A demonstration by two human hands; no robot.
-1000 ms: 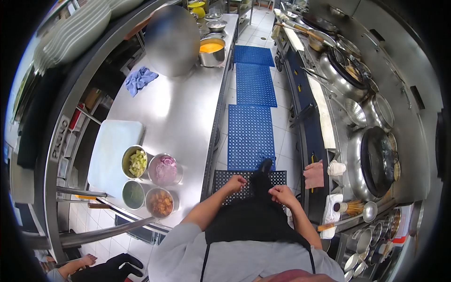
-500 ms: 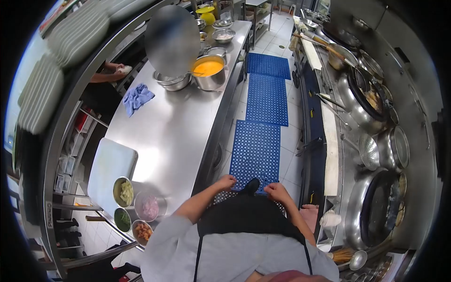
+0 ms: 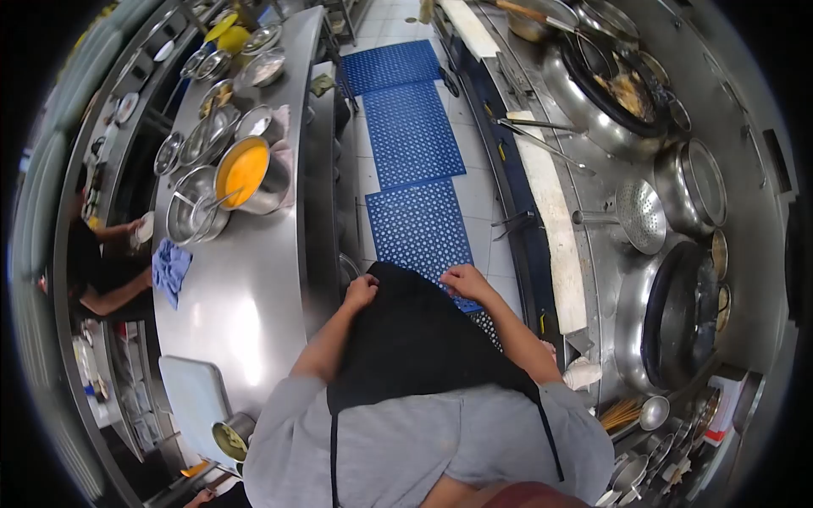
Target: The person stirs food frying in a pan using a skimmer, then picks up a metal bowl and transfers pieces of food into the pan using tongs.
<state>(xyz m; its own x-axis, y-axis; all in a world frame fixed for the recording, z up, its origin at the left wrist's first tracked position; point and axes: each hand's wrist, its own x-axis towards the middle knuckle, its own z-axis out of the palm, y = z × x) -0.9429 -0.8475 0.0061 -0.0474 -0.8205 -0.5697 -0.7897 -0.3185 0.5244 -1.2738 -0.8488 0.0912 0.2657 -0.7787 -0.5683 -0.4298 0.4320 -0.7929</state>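
Black is the one apron (image 3: 415,339) between two hands (image 3: 362,290) (image 3: 467,283).

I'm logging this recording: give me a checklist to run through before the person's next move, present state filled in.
1. Hands empty: cannot tell. The bare left hand and bare right hand have curled fingers, close to the long black apron.
2. Perforated blue floor mats laid in line ahead: ok.
3. Round steel pot of orange liquid upright: ok, on the steel counter.
4. Same pot covered: not ok; its top is open.
5. Crumpled blue cloth away from the counter edge: not ok; it lies at the edge beside a co-worker's hand.
6. Perforated steel skimmer off the mats: ok, on the steel cooktop.
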